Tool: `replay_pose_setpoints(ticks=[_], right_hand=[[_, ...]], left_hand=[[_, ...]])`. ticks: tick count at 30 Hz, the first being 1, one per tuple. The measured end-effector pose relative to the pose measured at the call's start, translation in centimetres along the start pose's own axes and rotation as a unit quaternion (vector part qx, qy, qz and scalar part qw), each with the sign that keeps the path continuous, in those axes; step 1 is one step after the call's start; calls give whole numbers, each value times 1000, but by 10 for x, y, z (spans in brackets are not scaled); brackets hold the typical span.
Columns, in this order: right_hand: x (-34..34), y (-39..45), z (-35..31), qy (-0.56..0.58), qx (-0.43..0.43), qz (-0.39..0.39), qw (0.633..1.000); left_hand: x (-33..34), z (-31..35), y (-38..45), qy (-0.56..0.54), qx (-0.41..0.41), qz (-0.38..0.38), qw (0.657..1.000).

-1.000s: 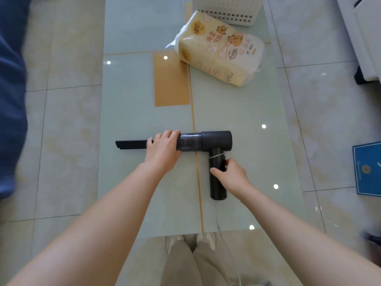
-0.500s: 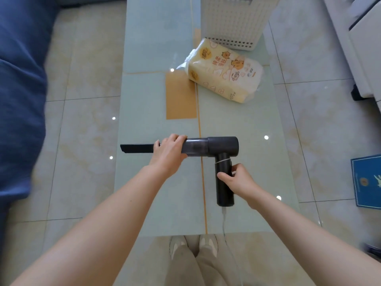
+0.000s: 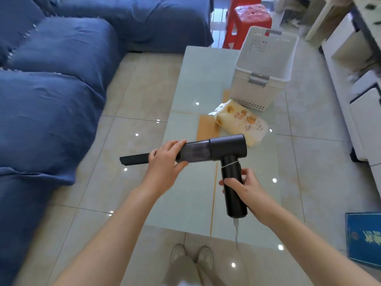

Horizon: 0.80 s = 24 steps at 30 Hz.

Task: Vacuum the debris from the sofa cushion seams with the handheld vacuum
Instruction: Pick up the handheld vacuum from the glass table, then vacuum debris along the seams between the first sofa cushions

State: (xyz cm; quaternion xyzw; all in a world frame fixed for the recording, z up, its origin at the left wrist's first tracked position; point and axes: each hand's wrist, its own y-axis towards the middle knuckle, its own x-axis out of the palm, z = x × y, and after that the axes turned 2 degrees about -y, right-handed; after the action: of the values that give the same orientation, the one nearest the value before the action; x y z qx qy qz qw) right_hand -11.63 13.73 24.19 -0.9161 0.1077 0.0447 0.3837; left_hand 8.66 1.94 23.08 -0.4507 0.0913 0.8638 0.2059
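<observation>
I hold a black handheld vacuum (image 3: 224,148) above the glass coffee table (image 3: 191,193). My left hand (image 3: 166,162) wraps the barrel where the long crevice nozzle (image 3: 135,159) joins it; the nozzle points left toward the sofa. My right hand (image 3: 245,187) grips the vacuum's handle, and a white cord hangs from the handle's bottom. The blue sofa (image 3: 47,112) fills the left side, with pale specks of debris (image 3: 31,30) along the cushion seams at the upper left.
On the table stand a white perforated basket (image 3: 263,79) and a yellow pack of tissues (image 3: 241,122). Red plastic stools (image 3: 247,19) stand beyond it. White cabinets (image 3: 358,96) line the right. A blue book (image 3: 365,238) lies on the tiled floor.
My view has lifted and swung left, bringing the sofa cushions into sight. The vacuum has come up off the table in both hands, its nozzle still pointing left.
</observation>
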Motion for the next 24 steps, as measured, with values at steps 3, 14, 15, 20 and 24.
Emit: replay_pose_setpoints(ticks=[3, 14, 15, 20, 24], right_hand=[[22, -32, -32, 13, -32, -44, 998], [150, -111, -110, 107, -5, -223, 969], [164, -117, -113, 118, 5, -244, 963], [261, -146, -130, 97, 46, -332, 937], [340, -172, -135, 48, 60, -365, 928]], left_hand=[[-51, 1, -28, -3, -12, 51, 999], [-200, -62, -157, 3, -90, 200, 976], [-210, -72, -168, 7, -97, 208, 973], [-267, -124, -242, -17, -160, 254, 954], [-307, -163, -302, -13, -204, 284, 937]])
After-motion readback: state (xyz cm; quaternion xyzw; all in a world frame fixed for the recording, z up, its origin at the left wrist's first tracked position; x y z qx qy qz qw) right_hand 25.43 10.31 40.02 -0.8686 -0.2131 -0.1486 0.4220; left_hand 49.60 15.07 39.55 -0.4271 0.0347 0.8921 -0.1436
